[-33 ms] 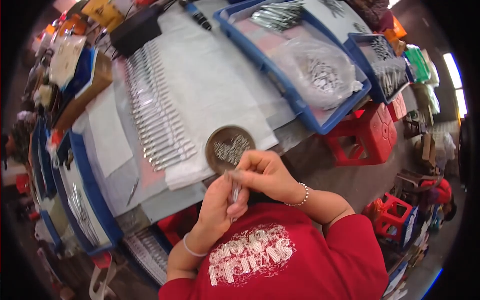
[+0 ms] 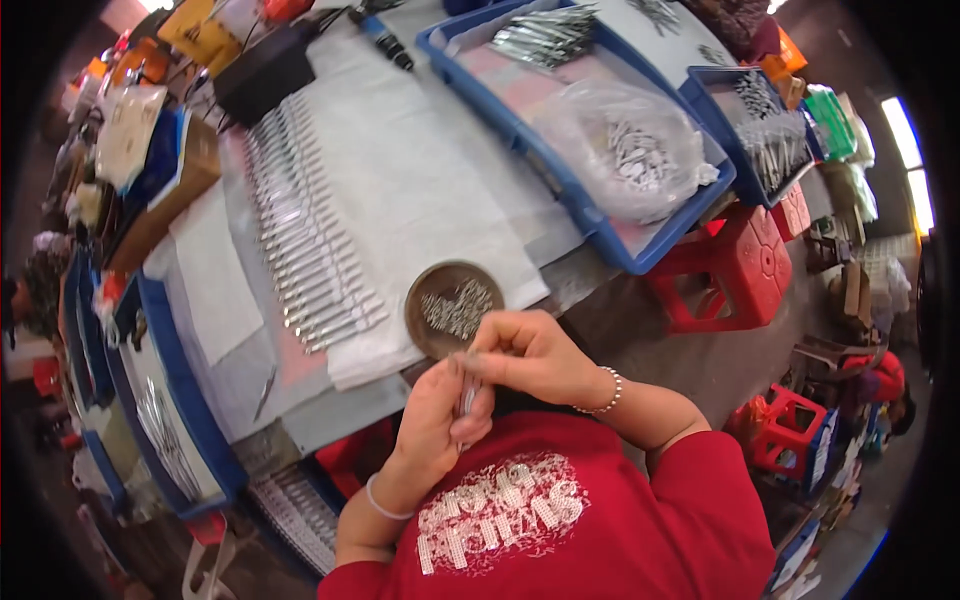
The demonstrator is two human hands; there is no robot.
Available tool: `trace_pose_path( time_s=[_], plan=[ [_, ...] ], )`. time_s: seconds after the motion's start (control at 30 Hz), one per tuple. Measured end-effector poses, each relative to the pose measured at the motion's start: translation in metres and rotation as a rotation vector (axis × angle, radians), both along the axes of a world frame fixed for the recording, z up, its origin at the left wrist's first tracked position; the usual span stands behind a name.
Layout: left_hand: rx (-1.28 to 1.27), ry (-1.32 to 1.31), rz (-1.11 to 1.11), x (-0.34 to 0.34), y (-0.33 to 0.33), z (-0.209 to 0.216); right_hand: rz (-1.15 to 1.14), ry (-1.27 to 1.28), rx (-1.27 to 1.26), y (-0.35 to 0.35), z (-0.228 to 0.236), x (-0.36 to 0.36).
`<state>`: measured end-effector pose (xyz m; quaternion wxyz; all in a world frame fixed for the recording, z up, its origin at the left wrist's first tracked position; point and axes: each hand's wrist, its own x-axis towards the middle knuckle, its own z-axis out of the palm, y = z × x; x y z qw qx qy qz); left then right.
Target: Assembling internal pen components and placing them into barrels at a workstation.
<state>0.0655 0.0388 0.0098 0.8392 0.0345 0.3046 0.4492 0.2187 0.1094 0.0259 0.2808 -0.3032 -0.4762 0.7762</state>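
Observation:
My left hand (image 2: 436, 412) is closed around a slim silver metal piece (image 2: 467, 398), its lower end showing below the fingers. The thumb and fingers of my right hand (image 2: 535, 355) pinch at the top end of that piece, touching my left fingertips. Whatever tiny part may be in this pinch is hidden. Just beyond the hands, a round brown bowl (image 2: 418, 325) holds many small metal parts (image 2: 462, 308). Left of the bowl, a long row of slim silver pieces (image 2: 315, 245) lies side by side on white cloth (image 2: 420, 190).
At the far right of the table, a blue tray (image 2: 555, 170) holds a plastic bag (image 2: 640, 150) of small parts and loose metal pieces. Another blue tray (image 2: 225, 470) stands at left. A blue-and-black tool (image 2: 385, 40) lies at the back. Red stools (image 2: 735, 270) stand at right.
The view has shifted slightly, so the table and bowl sit a little lower and further left. Both hands keep the same hold, close together.

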Motion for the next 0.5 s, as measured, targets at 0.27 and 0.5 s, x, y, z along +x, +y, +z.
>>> trace_pose_path(
  time_s=[0.27, 0.5],
  plan=[
    [0.038, 0.058, -0.055, -0.003, 0.002, 0.001, -0.570, -0.627, 0.628, 0.125, 0.016, 0.138],
    [0.006, 0.097, -0.102, 0.006, 0.005, 0.000, -0.106, -0.876, 1.187, 0.196, -0.029, 0.161]
  ],
)
